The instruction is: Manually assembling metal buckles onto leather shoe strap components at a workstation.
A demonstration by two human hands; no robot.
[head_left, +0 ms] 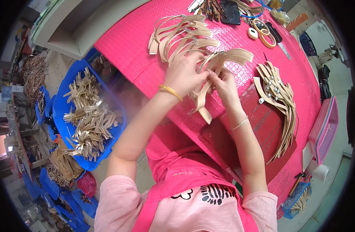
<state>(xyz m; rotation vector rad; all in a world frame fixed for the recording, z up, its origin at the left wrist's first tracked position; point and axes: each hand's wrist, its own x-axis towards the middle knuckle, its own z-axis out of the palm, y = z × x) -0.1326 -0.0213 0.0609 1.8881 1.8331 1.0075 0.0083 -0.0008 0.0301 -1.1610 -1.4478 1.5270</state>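
Observation:
Over the pink-covered table (142, 69), both hands are closed on a bunch of beige straps (238, 56) with thin metallic edging, one end hanging down between them. My left hand (184, 74) grips the bunch from the left, its fingertips partly hidden behind the straps. From the right, the thumb and fingers of my right hand (226, 86) pinch the same bunch. Just beyond my left hand, more beige straps (181, 29) lie in fanned, curved groups. To the right of my right hand, long beige straps with small silver buckles (280, 101) rest partly over a dark red board (255, 125).
A blue bin (60, 102) with gold and beige strap pieces (88, 116) stands left of the table. At the far side lie a black phone (230, 12), tape rolls (267, 40) and a white round object (252, 33). Pink baskets (324, 129) stand at the right edge.

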